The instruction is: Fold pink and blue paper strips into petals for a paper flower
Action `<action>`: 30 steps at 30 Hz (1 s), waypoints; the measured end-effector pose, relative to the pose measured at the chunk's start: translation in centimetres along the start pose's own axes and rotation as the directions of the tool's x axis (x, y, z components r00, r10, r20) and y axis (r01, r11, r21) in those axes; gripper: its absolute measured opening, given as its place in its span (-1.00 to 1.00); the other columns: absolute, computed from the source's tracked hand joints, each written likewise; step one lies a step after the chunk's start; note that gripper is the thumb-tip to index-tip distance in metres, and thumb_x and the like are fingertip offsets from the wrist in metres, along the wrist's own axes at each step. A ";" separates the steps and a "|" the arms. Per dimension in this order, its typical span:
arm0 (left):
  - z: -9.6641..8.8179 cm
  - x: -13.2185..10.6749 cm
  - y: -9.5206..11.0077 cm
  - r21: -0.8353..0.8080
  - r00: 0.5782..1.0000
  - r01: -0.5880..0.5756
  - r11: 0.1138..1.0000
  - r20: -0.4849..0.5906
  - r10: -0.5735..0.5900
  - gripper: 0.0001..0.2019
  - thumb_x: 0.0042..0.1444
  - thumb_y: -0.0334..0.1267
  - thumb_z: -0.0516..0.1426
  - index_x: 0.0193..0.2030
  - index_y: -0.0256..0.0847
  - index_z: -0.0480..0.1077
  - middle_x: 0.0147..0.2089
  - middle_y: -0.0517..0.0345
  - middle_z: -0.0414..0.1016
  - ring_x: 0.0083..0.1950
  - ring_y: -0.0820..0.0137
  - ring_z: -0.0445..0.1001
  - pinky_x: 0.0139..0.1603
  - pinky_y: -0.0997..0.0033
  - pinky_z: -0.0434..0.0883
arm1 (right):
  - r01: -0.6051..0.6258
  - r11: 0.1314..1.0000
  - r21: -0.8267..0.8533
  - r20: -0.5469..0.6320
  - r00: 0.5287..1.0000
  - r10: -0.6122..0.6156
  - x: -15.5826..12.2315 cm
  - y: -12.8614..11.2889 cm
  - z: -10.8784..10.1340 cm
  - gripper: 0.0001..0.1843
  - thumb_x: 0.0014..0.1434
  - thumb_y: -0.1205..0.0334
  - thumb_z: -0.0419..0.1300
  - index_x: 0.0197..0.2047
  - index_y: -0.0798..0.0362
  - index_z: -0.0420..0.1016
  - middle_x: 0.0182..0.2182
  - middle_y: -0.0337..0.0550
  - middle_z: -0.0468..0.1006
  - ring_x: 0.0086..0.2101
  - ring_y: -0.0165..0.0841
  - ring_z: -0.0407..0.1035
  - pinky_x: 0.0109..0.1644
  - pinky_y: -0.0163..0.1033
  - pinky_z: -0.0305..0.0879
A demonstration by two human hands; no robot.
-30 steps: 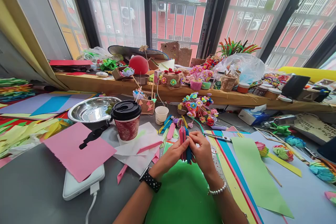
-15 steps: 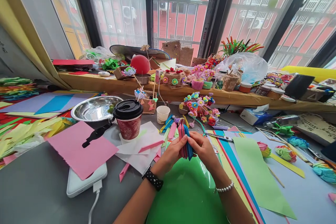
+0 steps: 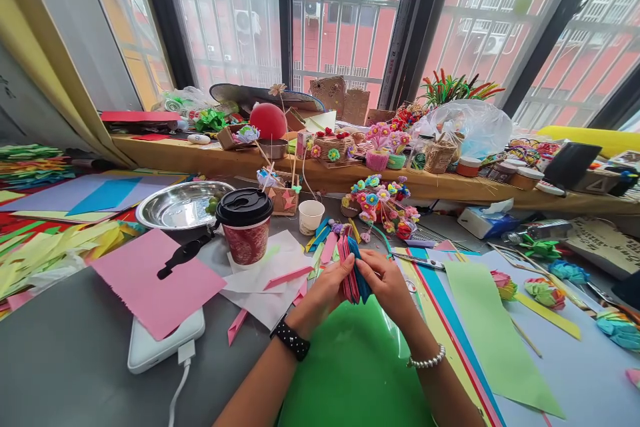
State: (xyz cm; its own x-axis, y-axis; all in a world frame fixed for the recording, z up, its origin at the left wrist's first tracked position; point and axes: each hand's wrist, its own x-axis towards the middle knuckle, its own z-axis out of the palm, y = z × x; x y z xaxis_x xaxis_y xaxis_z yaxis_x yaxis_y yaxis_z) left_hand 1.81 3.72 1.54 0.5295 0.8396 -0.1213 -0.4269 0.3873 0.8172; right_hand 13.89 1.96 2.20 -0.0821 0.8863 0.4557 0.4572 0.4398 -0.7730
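Between my two hands, upright above a green glossy surface [image 3: 350, 373], is a bundle of folded paper [image 3: 350, 280] with pink layers on the left and blue layers on the right. My left hand [image 3: 327, 287] grips its pink side, thumb on the near edges. My right hand [image 3: 383, 280] pinches the blue layers with thumb and fingertips. Just beyond the bundle lie folded blue and yellow paper strips [image 3: 318, 235]. Loose pink folded strips [image 3: 287, 278] rest on white paper [image 3: 265, 303] left of my hands. Scissors [image 3: 420, 260] lie to the right.
A lidded coffee cup [image 3: 245, 233], a small paper cup [image 3: 311, 217] and a metal bowl [image 3: 175, 210] stand at left. A pink sheet [image 3: 155, 280] partly covers a white power bank [image 3: 167, 347]. Coloured paper [image 3: 490, 320] and paper flowers [image 3: 545, 292] lie at right. Crafts crowd the windowsill [image 3: 200, 159].
The blue layers have spread slightly at their lower edge under my right fingers. Both hands stay in nearly the same place around the bundle.
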 end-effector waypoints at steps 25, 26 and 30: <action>-0.5 -1.1 1.2 0.210 0.899 0.072 0.975 0.410 -0.155 -0.68 -0.05 -0.03 0.10 -0.51 -0.29 0.21 -0.65 0.33 0.13 -0.61 0.59 0.17 -0.50 0.47 0.12 | -0.260 0.876 0.406 0.177 0.963 0.203 -0.4 -0.7 -0.9 -0.59 0.00 -0.01 0.11 -0.68 0.10 0.24 -0.71 -0.34 0.19 -0.61 -0.50 0.09 -0.53 -0.37 0.06; -0.6 -1.1 1.2 0.206 0.891 0.084 0.975 0.423 -0.167 -0.68 -0.05 -0.04 0.10 -0.52 -0.29 0.20 -0.65 0.34 0.13 -0.61 0.59 0.17 -0.50 0.46 0.12 | -0.246 0.883 0.400 0.160 0.967 0.197 -0.4 -0.7 -0.9 -0.59 -0.01 -0.01 0.12 -0.70 0.10 0.23 -0.71 -0.35 0.16 -0.61 -0.50 0.06 -0.54 -0.37 0.04; -0.7 -1.1 1.2 0.231 0.902 0.090 0.969 0.393 -0.178 -0.68 -0.07 -0.03 0.11 -0.51 -0.29 0.21 -0.60 0.28 0.21 -0.55 0.55 0.25 -0.43 0.43 0.18 | -0.231 0.893 0.385 0.120 0.972 0.200 -0.4 -1.1 -0.6 -0.65 0.00 0.02 0.12 -0.66 0.09 0.31 -0.71 -0.34 0.21 -0.61 -0.49 0.10 -0.55 -0.37 0.05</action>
State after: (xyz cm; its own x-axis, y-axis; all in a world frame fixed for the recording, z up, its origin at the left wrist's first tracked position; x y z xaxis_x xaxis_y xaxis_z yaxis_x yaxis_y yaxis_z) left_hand 0.25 3.50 2.27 0.8417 0.5390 -0.0333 -0.1965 0.3631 0.9108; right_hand 13.94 1.07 3.13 -0.0949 0.9672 0.2356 0.0861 0.2437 -0.9660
